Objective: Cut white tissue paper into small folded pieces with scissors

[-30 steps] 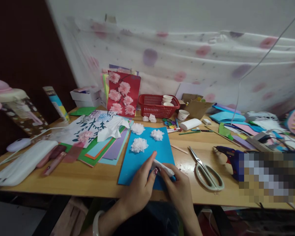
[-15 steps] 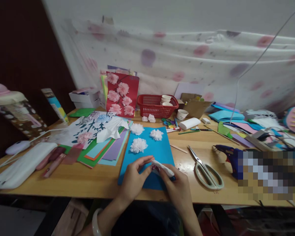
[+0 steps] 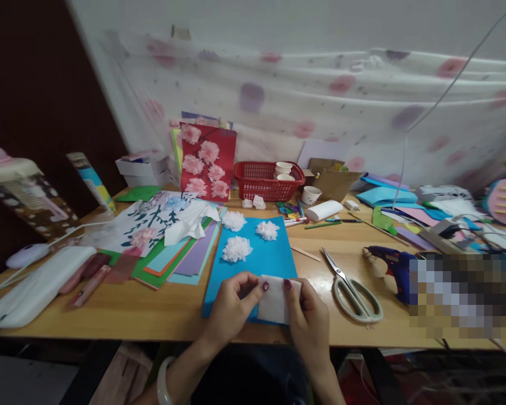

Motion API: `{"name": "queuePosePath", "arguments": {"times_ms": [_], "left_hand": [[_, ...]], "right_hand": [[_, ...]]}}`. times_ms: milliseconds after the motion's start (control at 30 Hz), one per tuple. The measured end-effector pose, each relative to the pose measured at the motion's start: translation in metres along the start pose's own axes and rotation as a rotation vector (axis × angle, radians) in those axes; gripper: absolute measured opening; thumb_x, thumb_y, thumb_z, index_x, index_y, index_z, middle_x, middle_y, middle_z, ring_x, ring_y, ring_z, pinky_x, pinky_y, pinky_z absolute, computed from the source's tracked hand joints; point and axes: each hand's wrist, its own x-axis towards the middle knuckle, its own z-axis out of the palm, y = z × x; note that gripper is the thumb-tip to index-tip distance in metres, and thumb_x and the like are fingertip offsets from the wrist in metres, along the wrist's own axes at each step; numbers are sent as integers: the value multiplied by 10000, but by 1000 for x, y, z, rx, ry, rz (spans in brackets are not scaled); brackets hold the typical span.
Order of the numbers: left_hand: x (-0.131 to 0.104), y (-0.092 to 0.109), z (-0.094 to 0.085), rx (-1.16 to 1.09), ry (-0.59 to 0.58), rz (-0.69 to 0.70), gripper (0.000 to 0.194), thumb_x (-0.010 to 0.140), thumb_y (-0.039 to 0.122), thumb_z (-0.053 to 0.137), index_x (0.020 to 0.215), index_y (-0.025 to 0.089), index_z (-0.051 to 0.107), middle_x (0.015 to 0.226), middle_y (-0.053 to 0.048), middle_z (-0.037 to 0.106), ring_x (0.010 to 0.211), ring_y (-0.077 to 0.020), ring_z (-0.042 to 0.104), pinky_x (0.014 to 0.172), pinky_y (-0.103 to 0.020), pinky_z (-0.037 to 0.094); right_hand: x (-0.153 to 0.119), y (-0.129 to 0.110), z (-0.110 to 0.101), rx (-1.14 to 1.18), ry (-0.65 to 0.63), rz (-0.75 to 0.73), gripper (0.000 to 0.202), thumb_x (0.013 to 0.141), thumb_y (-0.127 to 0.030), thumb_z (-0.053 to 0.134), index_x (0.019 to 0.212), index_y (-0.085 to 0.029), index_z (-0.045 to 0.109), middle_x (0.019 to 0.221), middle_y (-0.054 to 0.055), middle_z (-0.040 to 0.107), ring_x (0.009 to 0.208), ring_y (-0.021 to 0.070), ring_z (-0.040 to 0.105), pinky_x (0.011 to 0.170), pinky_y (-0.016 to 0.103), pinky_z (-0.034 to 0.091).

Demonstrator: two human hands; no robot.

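A folded white tissue square (image 3: 274, 304) is pinched by its upper corners between my left hand (image 3: 235, 301) and my right hand (image 3: 307, 309). Both thumbs press on its face, and the fingers curl behind it. Beneath the hands lies a blue sheet (image 3: 265, 260). Three white paper flowers rest at its upper part: one at the top left corner (image 3: 234, 220), one at the right (image 3: 267, 230) and one lower left (image 3: 236, 249).
Scissors (image 3: 354, 292) and a blue glue gun (image 3: 392, 267) lie to the right. Coloured papers (image 3: 194, 256) spread on the left. Behind stand a red basket (image 3: 270, 183), a paper cup (image 3: 311, 195) and a red card with pink flowers (image 3: 208, 160).
The white tissue, seen nearly edge-on before, now faces the camera as a flat square. My right hand has turned, with its thumb now upright on the tissue.
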Motion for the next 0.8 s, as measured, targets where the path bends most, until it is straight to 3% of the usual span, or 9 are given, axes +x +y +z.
{"name": "queuePosePath", "arguments": {"times_ms": [200,300,400,467,533,667,800], "left_hand": [[-3,3,4,-26,-15,-42,307,765,435,689,686,157,587,622,-5,665,585,-127,579,565,-213,408],[-6,5,4,-70,-39,-63,286,777,428,682,818,160,592,629,-3,679,616,-144,619,595,-221,439],[-10,4,6,-135,-85,-25,370,781,350,698,1063,204,507,800,-17,722,711,-157,664,669,-241,492],[-14,1,7,-137,-89,27,406,772,281,711,1096,244,469,972,-29,714,753,-145,673,704,-246,510],[-16,-2,8,-77,-90,55,332,775,242,705,1045,249,511,958,-13,704,735,-131,668,683,-225,507],[-15,-7,8,57,-118,80,25,800,209,657,818,192,663,737,-9,697,678,-137,651,608,-203,477],[-9,-4,3,45,-95,84,110,772,171,668,702,181,752,786,-46,759,748,-169,682,674,-229,510]], "right_hand": [[-3,0,1,-71,91,-5,373,963,-406,396,655,-220,493,511,-39,488,443,127,428,446,240,326],[-1,-1,1,-73,99,0,386,972,-408,369,646,-227,469,524,-34,493,446,131,421,457,247,329],[1,0,0,-77,124,15,385,971,-425,367,660,-226,474,544,-26,509,461,138,429,463,250,333],[2,2,-1,-83,132,27,382,970,-435,368,675,-223,489,552,-23,518,466,142,436,461,251,332],[2,3,-1,-85,121,33,377,971,-435,366,692,-221,502,554,-22,524,464,143,441,461,252,334],[0,2,1,-95,120,8,372,974,-423,363,697,-219,505,562,-17,541,465,142,461,469,253,340],[6,2,-12,-128,42,-1,393,965,-448,367,718,-212,562,549,-3,572,468,156,512,481,259,365]]}}
